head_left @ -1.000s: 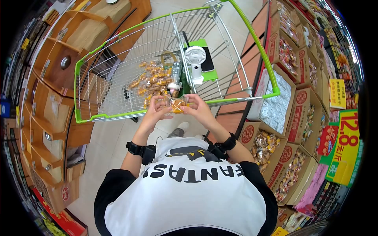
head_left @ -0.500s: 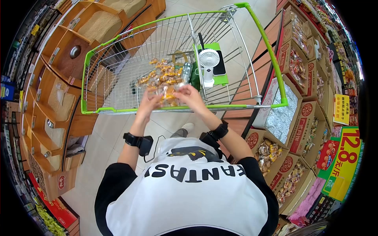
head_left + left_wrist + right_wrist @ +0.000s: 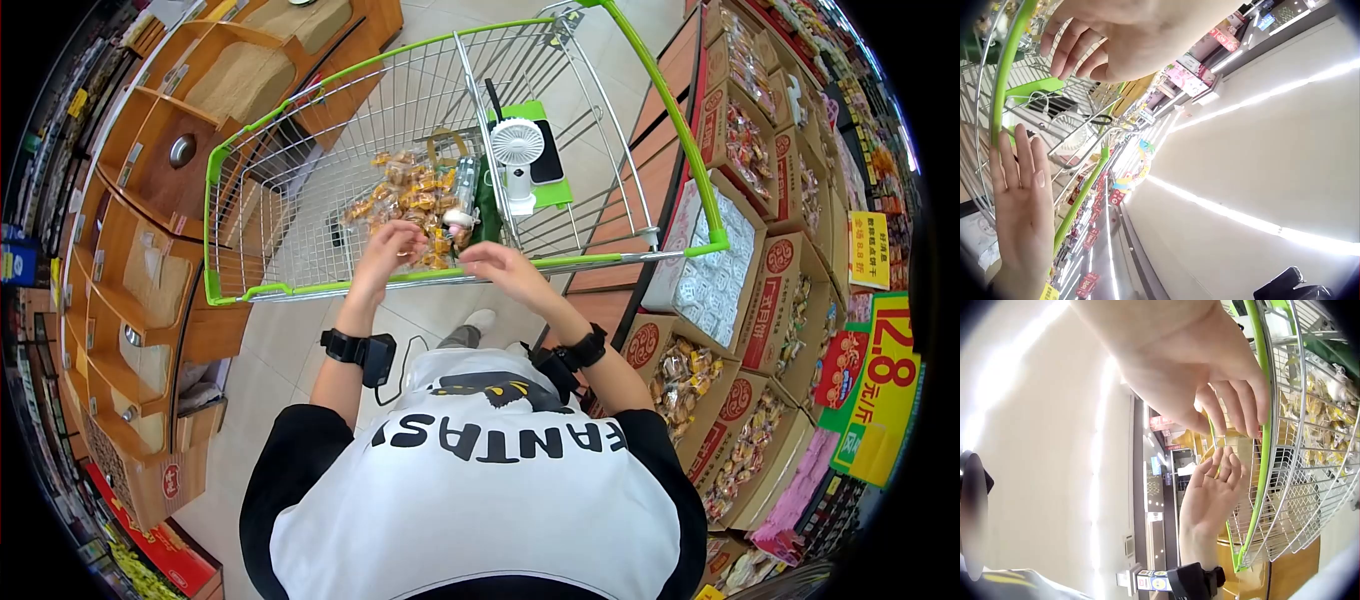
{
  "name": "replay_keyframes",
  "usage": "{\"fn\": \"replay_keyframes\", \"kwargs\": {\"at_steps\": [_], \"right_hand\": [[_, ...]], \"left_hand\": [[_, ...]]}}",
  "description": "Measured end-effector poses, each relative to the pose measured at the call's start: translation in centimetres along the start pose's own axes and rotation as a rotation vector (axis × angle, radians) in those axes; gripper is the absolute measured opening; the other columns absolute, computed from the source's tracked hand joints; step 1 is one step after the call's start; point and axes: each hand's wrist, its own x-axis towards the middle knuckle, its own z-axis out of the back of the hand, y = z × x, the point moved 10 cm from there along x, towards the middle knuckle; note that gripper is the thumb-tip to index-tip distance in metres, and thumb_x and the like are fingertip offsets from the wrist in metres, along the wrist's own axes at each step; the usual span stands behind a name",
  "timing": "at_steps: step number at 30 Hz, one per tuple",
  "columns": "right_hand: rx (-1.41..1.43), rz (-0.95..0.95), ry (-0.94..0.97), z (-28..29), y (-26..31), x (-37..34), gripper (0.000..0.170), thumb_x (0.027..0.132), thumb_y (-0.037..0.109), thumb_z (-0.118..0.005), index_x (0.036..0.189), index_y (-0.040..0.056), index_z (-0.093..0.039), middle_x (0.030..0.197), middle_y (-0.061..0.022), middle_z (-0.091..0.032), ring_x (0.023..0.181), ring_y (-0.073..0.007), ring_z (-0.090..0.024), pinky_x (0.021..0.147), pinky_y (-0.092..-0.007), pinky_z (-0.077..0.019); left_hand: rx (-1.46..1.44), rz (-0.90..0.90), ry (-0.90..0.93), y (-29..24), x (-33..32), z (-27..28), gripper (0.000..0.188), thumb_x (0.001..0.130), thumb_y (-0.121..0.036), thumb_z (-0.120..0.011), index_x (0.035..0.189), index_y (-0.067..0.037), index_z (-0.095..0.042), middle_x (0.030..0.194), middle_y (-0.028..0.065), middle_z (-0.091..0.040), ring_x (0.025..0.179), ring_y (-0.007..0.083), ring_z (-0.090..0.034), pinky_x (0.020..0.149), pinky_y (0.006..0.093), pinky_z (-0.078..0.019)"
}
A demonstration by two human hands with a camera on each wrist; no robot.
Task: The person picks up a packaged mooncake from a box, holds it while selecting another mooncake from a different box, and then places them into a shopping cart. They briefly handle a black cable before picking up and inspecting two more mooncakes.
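Observation:
My left hand [image 3: 385,258] hovers over the near rim of the shopping cart [image 3: 345,291], fingers loosely bent and nothing between them. Apart from it to the right, my right hand [image 3: 505,272] is also empty, its fingers relaxed over the same rim. In the left wrist view the right palm [image 3: 1025,212] faces the camera with straight fingers. A heap of orange-and-clear wrapped snack packets [image 3: 405,195] lies in the cart just beyond the hands. Beside the heap are a clear package [image 3: 465,185] and something dark green [image 3: 487,212].
A white handheld fan [image 3: 518,145] and a black phone [image 3: 547,165] rest on a green panel [image 3: 525,112] at the cart's right. Wooden grain bins [image 3: 150,275] line the left. Cardboard boxes of wrapped snacks [image 3: 685,380] line the right.
A second ago both hands held an orange wrapped packet at the near rim. They lowered it over the heap, then let go, and now they are drawn back, apart and empty.

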Motion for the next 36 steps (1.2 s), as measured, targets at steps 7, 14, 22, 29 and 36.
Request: {"fn": "replay_keyframes", "kwargs": {"at_steps": [7,14,22,29,36], "right_hand": [[0.058,-0.039,-0.089,3.0,-0.4,-5.3,0.020,0.082,0.009,-0.052,0.100,-0.0007,-0.052,0.096,-0.0080,-0.058,0.091,-0.0141,-0.055,0.080,-0.0243,-0.0423],[0.147,0.007,-0.330,7.2,-0.4,-11.5,0.020,0.083,0.009,-0.050,0.100,-0.0011,-0.051,0.099,-0.0086,-0.056,0.094,-0.0161,-0.054,0.081,-0.0263,-0.0430],[0.190,0.043,-0.619,10.7,-0.8,-18.9,0.021,0.084,0.008,-0.047,0.101,-0.0019,-0.051,0.098,-0.0090,-0.056,0.091,-0.0167,-0.055,0.081,-0.0272,-0.0428],[0.238,0.119,-0.879,12.3,-1.1,-25.7,0.021,0.083,0.010,-0.049,0.101,-0.0010,-0.051,0.097,-0.0084,-0.056,0.091,-0.0157,-0.054,0.080,-0.0265,-0.0429],[0.275,0.164,-1.132,12.1,-2.2,-32.6,0.020,0.084,0.011,-0.048,0.100,0.0000,-0.051,0.093,-0.0083,-0.056,0.085,-0.0150,-0.056,0.077,-0.0259,-0.0445]], "left_hand": [[0.049,0.055,0.190,1.1,0.0,-7.0,0.014,0.084,-0.014,-0.043,0.091,-0.006,-0.053,0.084,0.0043,-0.058,0.077,0.0107,-0.055,0.072,0.0247,-0.0445],[0.126,0.029,0.437,1.0,0.0,-14.2,0.015,0.084,-0.013,-0.043,0.091,-0.003,-0.053,0.084,0.0055,-0.058,0.076,0.0100,-0.054,0.072,0.0238,-0.0444],[0.191,0.076,0.699,2.0,-1.6,-22.1,0.016,0.082,-0.012,-0.045,0.093,-0.002,-0.052,0.084,0.0061,-0.058,0.077,0.0112,-0.054,0.071,0.0238,-0.0431],[0.268,0.107,0.913,3.6,-3.6,-28.1,0.016,0.083,-0.011,-0.044,0.093,-0.002,-0.052,0.085,0.0063,-0.057,0.080,0.0127,-0.055,0.074,0.0254,-0.0439],[0.327,0.140,1.100,5.6,-6.1,-33.0,0.015,0.083,-0.012,-0.043,0.092,-0.002,-0.052,0.085,0.0077,-0.058,0.080,0.0150,-0.056,0.074,0.0261,-0.0433]]}}
